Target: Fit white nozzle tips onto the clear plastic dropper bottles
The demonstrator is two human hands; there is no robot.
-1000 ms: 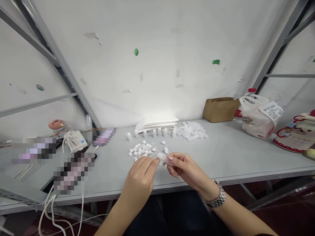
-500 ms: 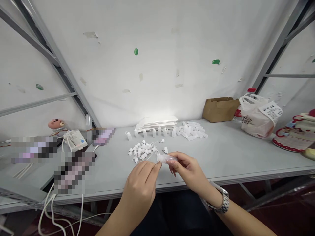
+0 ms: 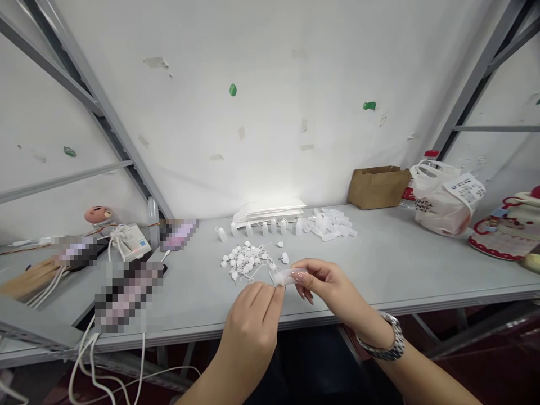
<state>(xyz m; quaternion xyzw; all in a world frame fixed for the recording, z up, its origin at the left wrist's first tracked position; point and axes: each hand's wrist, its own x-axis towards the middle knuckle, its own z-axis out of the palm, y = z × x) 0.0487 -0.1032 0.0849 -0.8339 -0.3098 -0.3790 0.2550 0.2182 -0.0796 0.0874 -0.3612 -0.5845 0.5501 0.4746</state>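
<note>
My right hand grips a small translucent plastic bottle that lies on its side just above the table. At the bottle's left end my left hand has its fingertips pinched on a white cap; the exact hold is partly hidden by the fingers. Just beyond lies a pile of small white caps with thin loops. Two loose caps, one of them the nearer cap, lie to the right of this pile. Behind stands a row of small capped bottles, beside a heap of uncapped bottles.
White stacked sheets rest against the wall. A cardboard box, a plastic bag and a decorated pouch are at the right. On the left are blurred devices, white cables, a power strip and another person's hand.
Both my hands have shifted slightly right and nearer to me, together with the bottle. Another person's hand has come in at the far left, at a blurred device.
</note>
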